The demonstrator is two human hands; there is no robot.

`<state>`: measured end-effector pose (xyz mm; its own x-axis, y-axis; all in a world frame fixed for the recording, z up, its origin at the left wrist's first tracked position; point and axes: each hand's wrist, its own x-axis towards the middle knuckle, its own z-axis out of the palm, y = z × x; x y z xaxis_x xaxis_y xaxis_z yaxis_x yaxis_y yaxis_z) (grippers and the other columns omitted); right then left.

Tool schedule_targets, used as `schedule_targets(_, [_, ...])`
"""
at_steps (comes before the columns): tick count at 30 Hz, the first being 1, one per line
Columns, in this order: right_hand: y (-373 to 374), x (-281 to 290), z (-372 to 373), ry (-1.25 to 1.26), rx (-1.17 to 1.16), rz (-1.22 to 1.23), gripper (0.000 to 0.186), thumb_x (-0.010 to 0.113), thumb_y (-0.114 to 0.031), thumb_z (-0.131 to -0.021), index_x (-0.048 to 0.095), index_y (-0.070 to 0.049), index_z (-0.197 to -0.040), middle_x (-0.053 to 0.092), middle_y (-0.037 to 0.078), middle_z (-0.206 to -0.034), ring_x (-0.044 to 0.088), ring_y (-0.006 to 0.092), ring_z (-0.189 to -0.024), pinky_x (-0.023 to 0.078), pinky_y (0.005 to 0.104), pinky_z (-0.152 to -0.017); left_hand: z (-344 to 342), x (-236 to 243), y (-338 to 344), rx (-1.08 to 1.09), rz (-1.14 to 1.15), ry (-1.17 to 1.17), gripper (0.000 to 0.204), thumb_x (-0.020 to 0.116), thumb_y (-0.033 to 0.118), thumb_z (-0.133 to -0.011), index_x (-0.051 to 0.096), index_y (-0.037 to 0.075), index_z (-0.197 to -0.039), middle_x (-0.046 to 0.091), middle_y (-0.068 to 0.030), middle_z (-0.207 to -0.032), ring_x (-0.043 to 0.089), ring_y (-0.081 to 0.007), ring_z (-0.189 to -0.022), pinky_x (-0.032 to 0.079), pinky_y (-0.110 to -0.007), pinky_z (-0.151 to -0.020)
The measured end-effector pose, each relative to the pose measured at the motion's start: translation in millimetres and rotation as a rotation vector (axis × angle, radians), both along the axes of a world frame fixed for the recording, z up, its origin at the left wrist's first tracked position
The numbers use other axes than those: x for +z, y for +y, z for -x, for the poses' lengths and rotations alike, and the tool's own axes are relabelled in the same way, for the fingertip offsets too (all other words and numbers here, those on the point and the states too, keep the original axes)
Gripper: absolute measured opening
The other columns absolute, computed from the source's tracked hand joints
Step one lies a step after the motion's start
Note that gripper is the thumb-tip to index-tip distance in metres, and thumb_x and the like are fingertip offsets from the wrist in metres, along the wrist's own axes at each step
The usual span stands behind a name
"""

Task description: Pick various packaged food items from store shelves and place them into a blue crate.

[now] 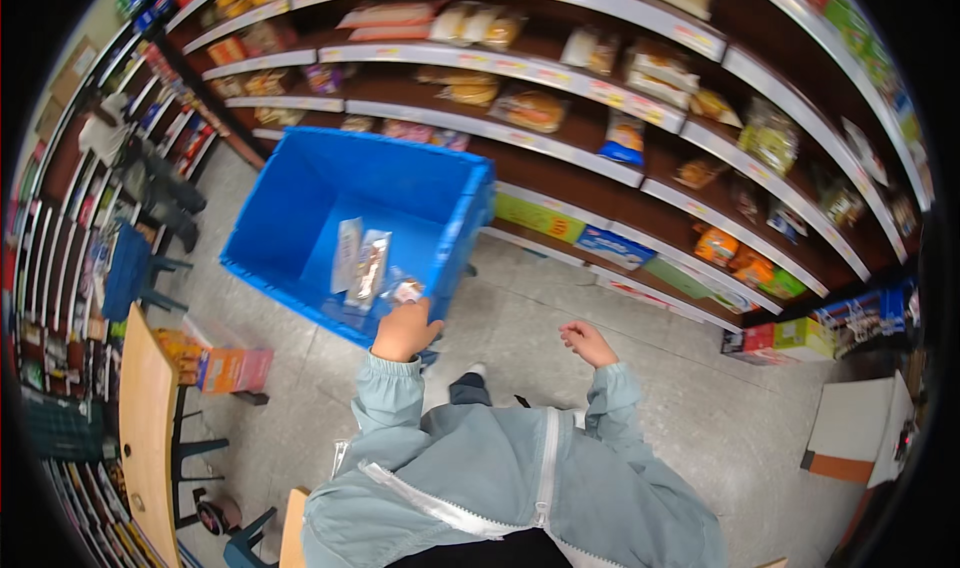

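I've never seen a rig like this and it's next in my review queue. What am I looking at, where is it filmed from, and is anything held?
There is no machine here: these are a person's two bare hands, in pale grey-blue sleeves. The single picture comes from a fisheye camera worn on the head, looking down, so straight edges bend.

The left hand is at the near rim of a large blue plastic bin, its fingertips at a small clear packet; whether it is gripped, I can't tell. Two long, narrow packets lie inside. The loosely curled right hand shows nothing in it. Beyond stand brown, white-edged shelves of packaged goods.
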<state>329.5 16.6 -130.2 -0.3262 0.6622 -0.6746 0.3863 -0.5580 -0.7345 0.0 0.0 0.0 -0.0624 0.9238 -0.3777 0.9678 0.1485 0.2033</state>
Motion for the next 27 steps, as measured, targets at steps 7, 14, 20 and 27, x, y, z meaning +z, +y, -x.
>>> schedule_targets(7, [16.2, 64.5, 217.3, 0.067, 0.088, -0.899, 0.04, 0.052, -0.012, -0.073, 0.042, -0.008, -0.112, 0.029, 0.019, -0.123, 0.035, 0.0321, -0.11, 0.033, 0.0349, -0.087, 148.1, -13.0, -22.0, 0.208, -0.029, 0.103, 0.049, 0.063, 0.023, -0.063, 0.047, 0.01, -0.107, 0.039, -0.0207, -0.114, 0.036, -0.0377, -0.105, 0.039, -0.041, -0.079])
schedule_targets(14, [15.0, 56.3, 248.8, -0.14, 0.389, -1.091, 0.048, 0.056, -0.016, -0.071, 0.04, -0.017, -0.116, 0.02, 0.018, -0.129, 0.027, 0.037, -0.114, 0.03, 0.0408, -0.09, 171.3, -38.1, -41.3, 0.286, -0.221, 0.075, 0.057, 0.068, 0.024, -0.059, 0.046, 0.013, -0.11, 0.027, -0.0166, -0.127, 0.023, -0.0362, -0.117, 0.036, -0.044, -0.084])
schedule_targets(20, [21.4, 73.4, 247.5, -0.419, 0.623, -1.069, 0.05, 0.055, -0.017, -0.069, 0.04, -0.025, -0.116, 0.021, 0.012, -0.13, 0.033, 0.0369, -0.11, 0.036, 0.0433, -0.083, 177.1, -45.6, -47.1, 0.302, -0.434, -0.035, 0.056, 0.071, 0.017, -0.054, 0.05, 0.014, -0.106, 0.031, -0.0144, -0.125, 0.024, -0.0349, -0.116, 0.035, -0.041, -0.087])
schedule_targets(27, [24.0, 80.2, 252.9, -0.502, 0.658, -1.096, 0.051, 0.055, -0.018, -0.068, 0.04, -0.02, -0.117, 0.028, 0.017, -0.125, 0.034, 0.0345, -0.11, 0.035, 0.0429, -0.083, 181.0, -32.8, -39.4, 0.275, -0.432, -0.068, 0.054, 0.073, 0.019, -0.05, 0.054, 0.014, -0.101, 0.037, -0.0127, -0.12, 0.031, -0.0332, -0.11, 0.036, -0.041, -0.084])
